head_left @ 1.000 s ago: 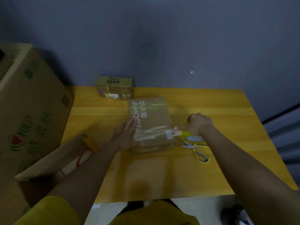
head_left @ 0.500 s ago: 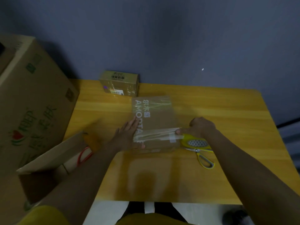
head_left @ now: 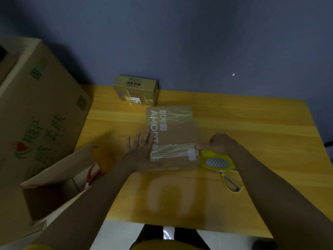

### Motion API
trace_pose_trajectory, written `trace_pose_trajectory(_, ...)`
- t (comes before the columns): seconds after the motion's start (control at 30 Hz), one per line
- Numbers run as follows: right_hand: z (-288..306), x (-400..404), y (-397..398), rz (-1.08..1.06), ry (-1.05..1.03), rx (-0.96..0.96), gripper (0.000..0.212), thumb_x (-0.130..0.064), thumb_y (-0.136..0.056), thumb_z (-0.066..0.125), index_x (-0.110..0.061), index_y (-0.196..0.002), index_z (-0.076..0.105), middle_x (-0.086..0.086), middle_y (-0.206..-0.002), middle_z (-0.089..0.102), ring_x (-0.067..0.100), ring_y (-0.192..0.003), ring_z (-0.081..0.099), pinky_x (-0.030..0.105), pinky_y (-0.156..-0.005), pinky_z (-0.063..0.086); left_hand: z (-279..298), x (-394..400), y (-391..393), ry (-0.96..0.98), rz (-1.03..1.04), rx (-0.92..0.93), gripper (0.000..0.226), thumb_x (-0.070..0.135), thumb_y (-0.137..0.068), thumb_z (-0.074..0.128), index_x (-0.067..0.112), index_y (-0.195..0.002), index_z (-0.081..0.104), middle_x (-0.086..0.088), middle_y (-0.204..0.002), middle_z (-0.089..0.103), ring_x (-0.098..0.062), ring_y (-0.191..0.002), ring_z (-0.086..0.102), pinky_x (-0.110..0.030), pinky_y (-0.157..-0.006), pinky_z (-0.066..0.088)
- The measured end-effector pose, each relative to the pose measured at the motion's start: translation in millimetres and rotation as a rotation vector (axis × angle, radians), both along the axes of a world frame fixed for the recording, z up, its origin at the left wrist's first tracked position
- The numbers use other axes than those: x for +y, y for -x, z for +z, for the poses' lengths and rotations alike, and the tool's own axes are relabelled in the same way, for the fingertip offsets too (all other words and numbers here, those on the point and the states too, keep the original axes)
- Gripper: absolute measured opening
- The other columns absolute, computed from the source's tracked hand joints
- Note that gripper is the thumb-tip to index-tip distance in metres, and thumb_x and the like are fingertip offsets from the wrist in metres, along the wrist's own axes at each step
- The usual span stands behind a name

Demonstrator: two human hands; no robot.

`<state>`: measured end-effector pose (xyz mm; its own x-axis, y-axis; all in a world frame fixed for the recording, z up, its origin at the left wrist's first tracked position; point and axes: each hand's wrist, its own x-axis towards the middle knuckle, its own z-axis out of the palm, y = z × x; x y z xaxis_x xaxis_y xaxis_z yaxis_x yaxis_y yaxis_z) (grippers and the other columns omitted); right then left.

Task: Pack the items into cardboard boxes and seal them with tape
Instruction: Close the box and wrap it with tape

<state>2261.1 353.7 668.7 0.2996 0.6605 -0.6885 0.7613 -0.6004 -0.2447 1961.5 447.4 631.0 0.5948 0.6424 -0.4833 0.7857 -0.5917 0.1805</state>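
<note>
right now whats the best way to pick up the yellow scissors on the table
Judging by their pose, take the yellow scissors by the handle loops, coming from the near table edge. The loops point toward the person and lie clear, while the blade end is tucked under the yellow tape dispenser held by the right hand.

A flat brown cardboard box (head_left: 173, 138) lies closed on the wooden table, white lettering running along its left edge. Clear tape (head_left: 175, 152) crosses its near end in a crinkled band — more shines across the far end. A yellow tape dispenser (head_left: 217, 161) sits at its right near corner. Behind it stands a smaller taped box (head_left: 137, 90) — sealed, against the wall.
</note>
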Motion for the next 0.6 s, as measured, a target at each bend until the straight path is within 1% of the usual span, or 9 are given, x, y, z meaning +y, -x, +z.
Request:
trace_pose_trajectory(0.07, -1.2, -0.6, -0.4, 0.011, -0.012, -0.008, 0.083, -0.089, -0.06, 0.052, -0.007, -0.071, 0.063, 0.007, -0.073, 0.059, 0.022, -0.071, 0.059, 0.032, -0.057, 0.038, 0.9, -25.5, -14.6, -0.192, 0.072, -0.01, 0.096, 0.077, -0.085, 0.015, 0.017, -0.141, -0.034, -0.005, -0.149, -0.04, -0.024, -0.136, -0.039, -0.046, -0.105, -0.031)
trace_pose_trajectory(0.1, -2.4, -1.1, -0.7, 0.019, -0.016, -0.011, 0.085, -0.091, -0.058, 0.049, -0.007, -0.072, 0.062, 0.007, -0.073, 0.058, 0.022, -0.071, 0.059, 0.032, -0.057, 0.039, 3.8, -39.6, -25.2, -0.224, 0.146, -0.039, 0.094, 0.072, -0.089, 0.014, 0.009, -0.145, -0.027, -0.012, -0.151, -0.033, -0.028, -0.139, -0.033, -0.045, -0.108, -0.028)
trace_pose_trajectory(0.13, -4.6, -1.1, -1.2, 0.033, -0.023, -0.014, 0.089, -0.091, -0.057, 0.048, -0.007, -0.079, 0.066, 0.009, -0.078, 0.061, 0.023, -0.075, 0.06, 0.034, -0.061, 0.043, 6.5, -52.3, -38.0, -0.209, 0.208, -0.07, 0.092, 0.069, -0.091, 0.015, 0.005, -0.146, -0.023, -0.015, -0.152, -0.03, -0.031, -0.141, -0.029, -0.044, -0.11, -0.025)
trace_pose_trajectory(0.17, -7.8, -0.9, -1.8, 0.048, -0.034, -0.024, 0.094, -0.091, -0.059, 0.048, -0.005, -0.092, 0.069, 0.011, -0.092, 0.066, 0.025, -0.083, 0.062, 0.037, -0.068, 0.047, 8.2, -62.7, -53.0, -0.171, 0.237, -0.098, 0.09, 0.066, -0.093, 0.016, 0.003, -0.147, -0.02, -0.018, -0.153, -0.028, -0.033, -0.142, -0.027, -0.042, -0.111, -0.023)
trace_pose_trajectory(0.23, -12.7, -0.9, -3.3, 0.066, -0.054, -0.053, 0.098, -0.089, -0.063, 0.05, -0.006, -0.113, 0.067, 0.011, -0.113, 0.066, 0.027, -0.097, 0.062, 0.038, -0.078, 0.05, 8.9, -77.1, -89.4, -0.099, 0.227, -0.174, 0.082, 0.057, -0.097, 0.019, 0.002, -0.148, -0.016, -0.02, -0.155, -0.024, -0.033, -0.143, -0.025, -0.04, -0.113, -0.021)
trace_pose_trajectory(0.33, -18.9, -0.8, -6.4, 0.089, -0.073, -0.086, 0.085, -0.08, -0.075, 0.051, -0.01, -0.122, 0.062, 0.008, -0.122, 0.063, 0.026, -0.104, 0.061, 0.036, -0.08, 0.049, 6.0, -82.8, -139.0, -0.069, 0.179, -0.275, 0.066, 0.04, -0.102, 0.015, 0.001, -0.149, -0.012, -0.016, -0.157, -0.019, -0.028, -0.145, -0.022, -0.039, -0.116, -0.019)
trace_pose_trajectory(0.4, -21.7, -1.3, -9.5, 0.074, -0.074, -0.073, 0.08, -0.076, -0.078, 0.051, -0.01, -0.12, 0.063, 0.008, -0.121, 0.063, 0.026, -0.102, 0.061, 0.039, -0.084, 0.051, 0.3, -78.9, -152.3, -0.082, 0.105, -0.286, 0.062, 0.034, -0.103, 0.013, 0.001, -0.149, -0.012, -0.015, -0.157, -0.02, -0.025, -0.145, -0.022, -0.037, -0.117, -0.017)
trace_pose_trajectory(0.5, -19.6, -2.2, -9.2, 0.073, -0.081, -0.006, 0.094, -0.086, -0.067, 0.048, -0.009, -0.119, 0.064, 0.007, -0.119, 0.064, 0.025, -0.102, 0.061, 0.041, -0.086, 0.051, -6.3, -69.2, -142.6, -0.063, 0.002, -0.334, 0.059, 0.033, -0.104, 0.013, 0.005, -0.151, -0.008, -0.01, -0.159, -0.016, -0.021, -0.146, -0.02, -0.033, -0.117, -0.016)
trace_pose_trajectory(0.6, -14.9, -3.5, -5.0, 0.076, -0.091, 0.041, 0.102, -0.098, -0.045, 0.038, -0.013, -0.094, 0.069, 0.001, -0.091, 0.066, 0.02, -0.084, 0.061, 0.033, -0.064, 0.044, -11.7, -65.7, -129.6, -0.062, 0.055, -0.397, 0.056, 0.04, -0.102, 0.012, 0.02, -0.152, -0.001, 0.0, -0.16, -0.012, -0.017, -0.146, -0.019, -0.032, -0.116, -0.017)
